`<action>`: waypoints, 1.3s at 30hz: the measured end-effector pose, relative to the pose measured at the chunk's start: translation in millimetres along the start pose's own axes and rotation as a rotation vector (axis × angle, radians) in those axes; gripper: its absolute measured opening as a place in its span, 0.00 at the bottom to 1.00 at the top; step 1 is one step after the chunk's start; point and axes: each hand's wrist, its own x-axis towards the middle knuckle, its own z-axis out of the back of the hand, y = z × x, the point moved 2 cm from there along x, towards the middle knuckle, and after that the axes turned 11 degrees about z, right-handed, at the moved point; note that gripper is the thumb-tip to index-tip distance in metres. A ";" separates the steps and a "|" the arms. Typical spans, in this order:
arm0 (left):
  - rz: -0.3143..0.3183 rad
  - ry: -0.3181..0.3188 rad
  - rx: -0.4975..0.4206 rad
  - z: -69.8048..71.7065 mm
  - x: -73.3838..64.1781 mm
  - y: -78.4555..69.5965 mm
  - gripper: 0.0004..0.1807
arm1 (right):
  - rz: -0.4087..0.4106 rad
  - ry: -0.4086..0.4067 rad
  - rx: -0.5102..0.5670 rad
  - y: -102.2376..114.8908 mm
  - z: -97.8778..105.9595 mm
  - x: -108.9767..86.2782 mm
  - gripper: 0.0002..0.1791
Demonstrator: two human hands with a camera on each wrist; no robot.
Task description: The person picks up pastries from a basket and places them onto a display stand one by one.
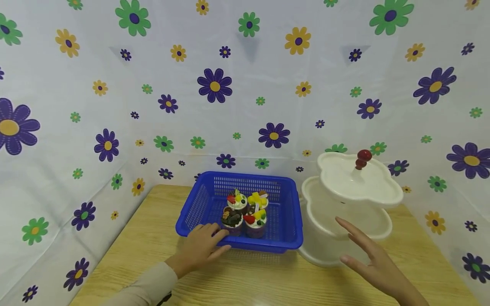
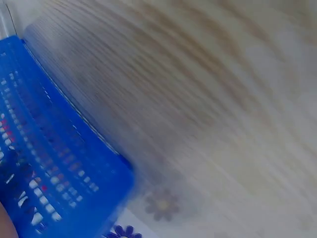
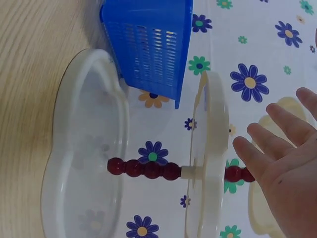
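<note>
My left hand (image 1: 200, 246) lies over the front-left rim of a blue plastic basket (image 1: 287, 245), its thumb spread outside the front wall. Just beyond its fingers, several cupcakes (image 1: 255, 223) topped with fruit and chocolate stand grouped inside the basket. Only a sliver of that hand (image 2: 6, 225) shows in the left wrist view. To the right stands a white three-tier serving stand (image 1: 357, 182) with scalloped trays and a red beaded post (image 3: 151, 169). My right hand (image 1: 377, 263) hovers at its front with fingers extended, holding nothing.
Basket and stand sit side by side on a light wooden table (image 1: 126, 250), the stand's bottom tray close against the basket's right side. Behind and at both sides hangs a white flower-print cloth (image 1: 245, 114).
</note>
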 end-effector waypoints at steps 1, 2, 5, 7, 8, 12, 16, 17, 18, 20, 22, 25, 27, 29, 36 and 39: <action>0.015 -0.016 0.009 -0.1 -3.7 4.3 0.22 | 0.014 0.003 0.003 1.3 -1.1 2.8 0.43; 0.030 -0.034 0.020 -0.7 -7.0 7.5 0.22 | 0.035 0.004 0.001 2.4 -2.4 5.8 0.43; 0.072 -0.081 0.041 -4.6 -13.5 11.8 0.24 | 0.075 0.024 -0.001 4.8 -7.6 15.5 0.43; 0.095 -0.099 0.045 -7.1 -15.3 12.1 0.25 | 0.078 0.044 -0.006 6.2 -12.5 23.6 0.43; 0.105 -0.108 0.043 -7.8 -15.6 11.9 0.25 | 0.073 0.055 -0.001 6.6 -15.4 28.1 0.43; 0.140 -0.122 0.046 -8.3 -15.0 11.2 0.26 | 0.038 0.111 0.021 6.8 -28.8 50.4 0.41; 0.155 -0.132 0.063 -6.9 -14.4 10.2 0.26 | 0.015 0.156 0.062 0.9 -44.2 74.0 0.40; 0.155 -0.136 0.065 -7.1 -14.3 9.9 0.26 | 0.006 0.166 0.076 -1.5 -48.3 79.3 0.39; 0.154 -0.141 0.063 -7.3 -14.3 9.5 0.26 | -0.010 0.173 0.096 -3.6 -52.3 84.1 0.38; 0.155 -0.147 0.058 -7.7 -14.6 8.9 0.25 | -0.048 0.190 0.138 -7.3 -60.1 93.3 0.37; 0.159 -0.151 0.053 -8.7 -15.0 8.6 0.24 | -0.091 0.203 0.176 -10.3 -68.0 101.5 0.36; 0.170 -0.150 0.045 -9.6 -15.4 8.7 0.24 | -0.166 0.223 0.204 -14.5 -80.5 112.6 0.37; 0.176 -0.150 0.041 -9.9 -15.5 8.8 0.23 | -0.211 0.222 0.222 -19.0 -90.1 119.3 0.39; 0.180 -0.150 0.037 -10.3 -15.4 8.9 0.23 | -0.268 0.217 0.228 -23.5 -99.9 125.3 0.41; 0.188 -0.149 0.034 -12.7 -16.1 8.8 0.23 | -0.525 0.177 0.225 -34.0 -133.7 138.3 0.49; 0.189 -0.152 0.030 -12.4 -16.3 7.8 0.23 | -0.598 0.170 0.245 -36.7 -146.7 139.8 0.53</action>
